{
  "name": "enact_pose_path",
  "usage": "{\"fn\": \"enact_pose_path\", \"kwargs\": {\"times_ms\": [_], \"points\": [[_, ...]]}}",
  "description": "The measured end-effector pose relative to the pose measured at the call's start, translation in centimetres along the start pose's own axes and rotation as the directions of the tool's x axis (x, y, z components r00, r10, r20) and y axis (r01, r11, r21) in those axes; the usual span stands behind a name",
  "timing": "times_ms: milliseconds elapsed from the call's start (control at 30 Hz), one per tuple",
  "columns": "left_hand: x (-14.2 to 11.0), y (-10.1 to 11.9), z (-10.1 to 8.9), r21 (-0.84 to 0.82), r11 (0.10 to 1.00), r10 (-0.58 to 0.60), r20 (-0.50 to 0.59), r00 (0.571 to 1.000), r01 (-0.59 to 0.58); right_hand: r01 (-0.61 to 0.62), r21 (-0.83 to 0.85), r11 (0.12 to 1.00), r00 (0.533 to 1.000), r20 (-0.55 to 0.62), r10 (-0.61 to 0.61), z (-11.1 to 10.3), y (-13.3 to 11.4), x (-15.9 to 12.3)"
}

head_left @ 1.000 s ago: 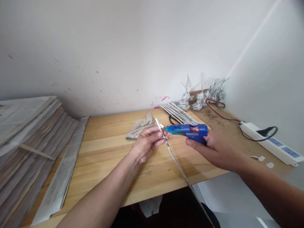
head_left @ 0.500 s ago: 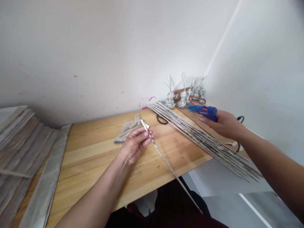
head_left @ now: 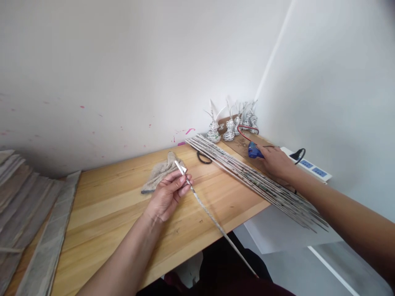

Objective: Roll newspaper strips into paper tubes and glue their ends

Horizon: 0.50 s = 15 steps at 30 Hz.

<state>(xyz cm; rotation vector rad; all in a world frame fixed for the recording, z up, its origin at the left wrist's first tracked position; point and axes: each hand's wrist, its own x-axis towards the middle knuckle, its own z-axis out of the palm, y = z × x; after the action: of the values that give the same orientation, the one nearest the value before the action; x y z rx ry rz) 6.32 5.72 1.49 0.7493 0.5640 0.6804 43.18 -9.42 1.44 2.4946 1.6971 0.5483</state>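
Note:
My left hand pinches a thin rolled-newspaper stick near its white upper end. The stick slants down over the table edge towards my lap. Beyond the bundle of paper sticks, my right hand is closed at a blue hot glue gun, low over a brown cardboard sheet. The glue gun's nozzle is out of sight, and my hand hides part of it. Behind my left hand lies a crumpled beige cloth.
A bundle of newspaper sticks lies across the table's right side, over black scissor handles. Several woven paper figures stand at the back. A white power strip sits at right, stacked newspaper strips at left.
My right hand has lowered the glue gun towards the cardboard and turned it. The power strip has come into sight. My left hand keeps its hold on the stick while the view shifts slightly.

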Motion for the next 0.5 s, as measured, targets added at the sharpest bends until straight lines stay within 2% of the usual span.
{"fn": "enact_pose_path", "kwargs": {"times_ms": [133, 300, 400, 467, 500], "points": [[-0.1, 0.0, 0.1, 0.0, 1.0, -0.006, 0.006, 1.0, 0.006, 0.023, 0.012, 1.0, 0.999, 0.047, -0.023, 0.3, -0.7, 1.0], [-0.1, 0.0, 0.1, -0.001, 1.0, -0.009, 0.01, 1.0, 0.009, 0.079, 0.061, 0.995, 0.987, 0.134, -0.087, -0.1, -0.1, 1.0], [-0.2, 0.1, 0.2, -0.006, 1.0, -0.008, 0.018, 1.0, 0.009, 0.058, 0.099, 0.993, 0.992, 0.108, -0.068, -2.3, -0.9, 0.9], [-0.2, 0.2, 0.2, -0.015, 1.0, -0.007, 0.028, 1.0, 0.007, 0.06, 0.156, 0.986, 0.998, 0.023, -0.065, -4.7, -3.1, 1.0], [-0.2, 0.2, 0.2, -0.021, 1.0, -0.006, 0.032, 0.999, 0.006, 0.106, 0.233, 0.967, 0.994, -0.017, -0.105, -5.9, -4.7, 1.0]]}}
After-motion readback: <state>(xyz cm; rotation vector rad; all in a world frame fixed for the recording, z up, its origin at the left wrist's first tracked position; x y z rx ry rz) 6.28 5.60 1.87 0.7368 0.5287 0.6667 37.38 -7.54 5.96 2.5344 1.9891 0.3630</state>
